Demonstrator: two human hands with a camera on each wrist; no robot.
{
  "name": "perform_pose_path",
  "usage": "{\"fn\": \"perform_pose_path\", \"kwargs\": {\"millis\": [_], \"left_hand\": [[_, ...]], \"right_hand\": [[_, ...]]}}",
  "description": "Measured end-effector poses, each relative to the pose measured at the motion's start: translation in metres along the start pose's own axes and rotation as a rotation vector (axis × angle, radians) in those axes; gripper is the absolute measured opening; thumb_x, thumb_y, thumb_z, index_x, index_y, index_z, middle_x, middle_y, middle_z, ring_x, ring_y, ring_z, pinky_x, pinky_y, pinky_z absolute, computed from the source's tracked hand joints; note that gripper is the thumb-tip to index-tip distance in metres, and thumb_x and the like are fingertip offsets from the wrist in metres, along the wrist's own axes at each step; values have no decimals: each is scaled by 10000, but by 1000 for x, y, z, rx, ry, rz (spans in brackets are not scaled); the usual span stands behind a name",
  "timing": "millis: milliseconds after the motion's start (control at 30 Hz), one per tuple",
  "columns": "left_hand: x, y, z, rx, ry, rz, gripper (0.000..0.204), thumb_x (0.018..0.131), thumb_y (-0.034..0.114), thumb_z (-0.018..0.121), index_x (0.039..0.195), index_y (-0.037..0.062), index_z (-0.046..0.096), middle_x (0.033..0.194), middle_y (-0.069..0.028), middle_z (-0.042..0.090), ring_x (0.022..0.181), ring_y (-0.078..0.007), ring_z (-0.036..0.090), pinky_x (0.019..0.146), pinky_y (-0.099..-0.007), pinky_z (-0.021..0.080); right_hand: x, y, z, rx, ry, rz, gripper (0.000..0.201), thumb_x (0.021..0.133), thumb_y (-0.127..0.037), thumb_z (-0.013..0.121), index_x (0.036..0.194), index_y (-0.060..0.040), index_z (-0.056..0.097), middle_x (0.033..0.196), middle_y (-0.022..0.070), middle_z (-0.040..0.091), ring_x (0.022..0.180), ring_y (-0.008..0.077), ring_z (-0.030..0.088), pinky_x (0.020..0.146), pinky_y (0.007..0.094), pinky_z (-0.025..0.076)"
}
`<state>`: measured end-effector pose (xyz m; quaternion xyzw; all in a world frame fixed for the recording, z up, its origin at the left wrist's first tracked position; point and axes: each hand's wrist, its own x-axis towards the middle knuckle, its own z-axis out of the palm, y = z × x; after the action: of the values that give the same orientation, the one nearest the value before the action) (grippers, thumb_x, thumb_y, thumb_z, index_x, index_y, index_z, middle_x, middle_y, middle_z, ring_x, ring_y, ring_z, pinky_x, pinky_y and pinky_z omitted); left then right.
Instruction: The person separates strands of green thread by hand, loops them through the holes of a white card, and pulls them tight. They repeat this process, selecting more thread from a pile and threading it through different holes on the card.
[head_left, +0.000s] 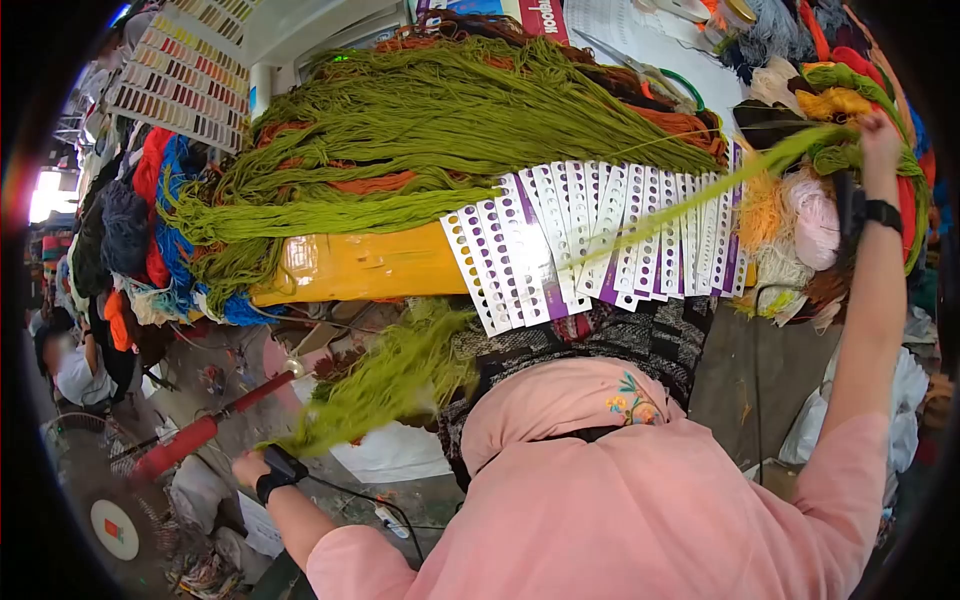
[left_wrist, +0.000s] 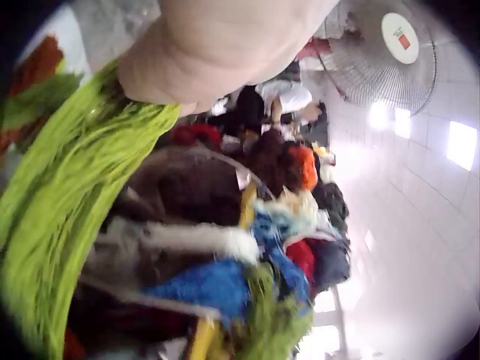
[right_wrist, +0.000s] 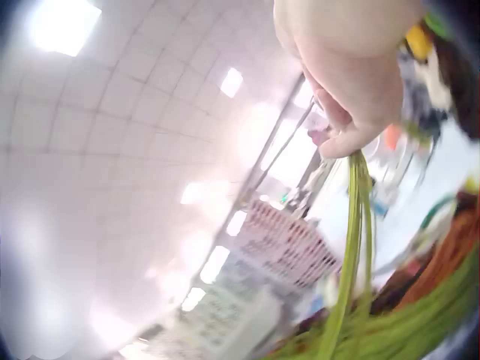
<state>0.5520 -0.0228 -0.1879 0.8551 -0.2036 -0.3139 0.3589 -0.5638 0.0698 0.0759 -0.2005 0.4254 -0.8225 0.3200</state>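
At the lower left of the head view, the left hand (head_left: 254,470) grips one end of a loose green yarn bundle (head_left: 385,385); in the left wrist view the hand (left_wrist: 217,52) is closed round the yarn (left_wrist: 82,187). Far out to the right and raised, the right hand (head_left: 880,145) pinches a thin green strand (head_left: 700,195), which stretches down-left over the cards. In the right wrist view, strands (right_wrist: 352,240) hang from the thumb and fingers of that hand (right_wrist: 352,82). A large green yarn heap (head_left: 430,110) lies on the table.
Punched shade cards (head_left: 560,240) fan along the front of a yellow table edge (head_left: 370,265). Scissors (head_left: 650,75) lie at the back. Coloured skeins (head_left: 815,215) hang at the right, more skeins (head_left: 125,225) at the left. A fan (head_left: 115,528) stands lower left.
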Motion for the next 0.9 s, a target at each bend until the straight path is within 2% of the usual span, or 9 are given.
{"fn": "perform_pose_path", "kwargs": {"millis": [133,233,267,300,333,400,467,700,900], "left_hand": [[-72,71,99,-1077,-751,-344,286,866,114,316,1113,-10,394,578,26,366,441,-58,343,367,-212,274],[-255,168,229,-1101,-1297,-746,291,876,120,335,1110,-42,396,568,38,390,384,-33,308,336,-162,230],[-284,172,262,-933,-1331,-638,298,877,133,339,1104,-50,399,606,25,443,386,-32,317,349,-159,254],[-313,175,292,-920,-1402,-673,297,886,136,332,1120,-35,398,610,0,455,405,-36,351,339,-155,255],[-337,179,319,-739,-1580,-561,277,867,138,383,1087,-17,446,726,-36,556,445,-33,384,372,-149,285],[-424,206,348,-157,-1216,-100,244,841,146,442,1016,-13,501,887,-88,596,484,-36,428,420,-148,325],[-439,194,382,6,-1327,102,228,804,154,508,961,-11,531,891,-102,600,550,-73,501,453,-156,352],[-470,203,409,400,-1249,394,120,763,123,549,716,14,534,591,-20,540,433,-64,451,395,-184,348],[-450,198,409,178,-1362,228,79,752,64,506,770,-7,537,616,-35,541,440,-71,442,399,-193,345]], "right_hand": [[36,-56,-17,-246,15,-325,126,813,-41,390,784,39,483,714,79,511,671,152,496,653,263,449],[-54,87,86,-877,-129,-33,122,759,-57,458,820,-33,561,737,35,537,674,126,503,639,247,425],[-89,141,116,-944,-246,155,140,741,-62,481,832,-57,587,744,21,545,674,118,505,634,241,417],[-113,185,124,-951,-594,-61,139,743,-152,536,775,-25,584,767,32,564,702,98,499,652,221,383],[-133,213,143,-705,-417,346,127,721,-134,562,774,-25,600,737,39,579,651,103,503,620,231,394],[-159,262,161,-825,-354,344,66,633,-58,609,681,-15,625,637,43,602,582,123,545,564,259,438],[-172,301,158,-971,-364,138,102,627,-104,600,682,-19,614,618,88,590,559,148,557,545,266,436],[-193,313,157,-1215,-381,-265,109,611,-71,586,690,-8,546,683,103,496,670,269,490,595,342,398],[-221,308,168,-1375,-559,-442,337,571,-227,623,850,-50,553,874,125,477,829,293,450,704,381,358]]}}
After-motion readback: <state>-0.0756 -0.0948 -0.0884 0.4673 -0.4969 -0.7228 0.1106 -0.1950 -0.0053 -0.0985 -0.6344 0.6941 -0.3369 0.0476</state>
